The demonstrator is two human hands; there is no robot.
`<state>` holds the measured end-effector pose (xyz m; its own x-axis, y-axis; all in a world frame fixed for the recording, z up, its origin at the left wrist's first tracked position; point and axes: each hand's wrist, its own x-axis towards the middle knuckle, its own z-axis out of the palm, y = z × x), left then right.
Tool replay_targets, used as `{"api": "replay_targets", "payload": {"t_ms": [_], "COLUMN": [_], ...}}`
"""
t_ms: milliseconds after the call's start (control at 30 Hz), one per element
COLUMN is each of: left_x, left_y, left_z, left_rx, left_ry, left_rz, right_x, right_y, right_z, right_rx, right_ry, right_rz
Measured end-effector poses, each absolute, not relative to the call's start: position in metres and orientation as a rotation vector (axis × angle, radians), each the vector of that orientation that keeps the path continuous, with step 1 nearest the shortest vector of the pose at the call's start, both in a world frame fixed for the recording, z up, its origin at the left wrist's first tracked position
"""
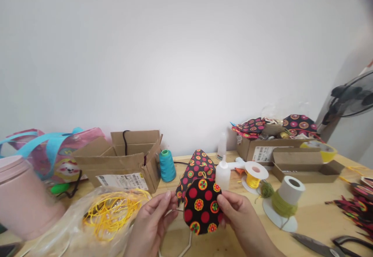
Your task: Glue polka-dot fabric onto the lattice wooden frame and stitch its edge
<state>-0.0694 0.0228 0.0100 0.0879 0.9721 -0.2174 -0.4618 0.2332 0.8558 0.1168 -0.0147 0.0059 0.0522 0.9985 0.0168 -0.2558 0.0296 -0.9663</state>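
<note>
A black rounded fabric piece with red dots and bright flowers is held up in front. My right hand pinches its right edge between thumb and fingers. Left of it, my left hand has thumb and fingers pressed together; what it grips is too small to make out. Behind the piece, more of the same patterned fabric rises in a pointed shape on the table. Below the hands lies a thin pale polygonal frame, partly hidden.
White glue bottle, yellow thread spool and green thread spool stand right of centre; scissors lie at lower right. At left are a bag of yellow cord, an open carton, a teal spool and a pink bin.
</note>
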Motion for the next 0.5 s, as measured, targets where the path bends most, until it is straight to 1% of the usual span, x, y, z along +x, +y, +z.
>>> {"api": "replay_targets", "payload": {"t_ms": [133, 333, 500], "left_x": [-0.069, -0.061, -0.054], "left_y": [0.021, 0.014, 0.007], "left_z": [0.007, 0.016, 0.019], "left_rx": [0.771, 0.812, 0.888], "left_ry": [0.908, 0.854, 0.921], "left_rz": [1.166, 1.165, 0.975], "right_x": [0.117, 0.117, 0.117], "right_y": [-0.015, -0.015, -0.013], "right_z": [0.006, 0.007, 0.005], "right_rx": [-0.988, -0.972, -0.982], "right_ry": [-0.952, -0.935, -0.951], "right_rz": [1.294, 1.305, 1.347]}}
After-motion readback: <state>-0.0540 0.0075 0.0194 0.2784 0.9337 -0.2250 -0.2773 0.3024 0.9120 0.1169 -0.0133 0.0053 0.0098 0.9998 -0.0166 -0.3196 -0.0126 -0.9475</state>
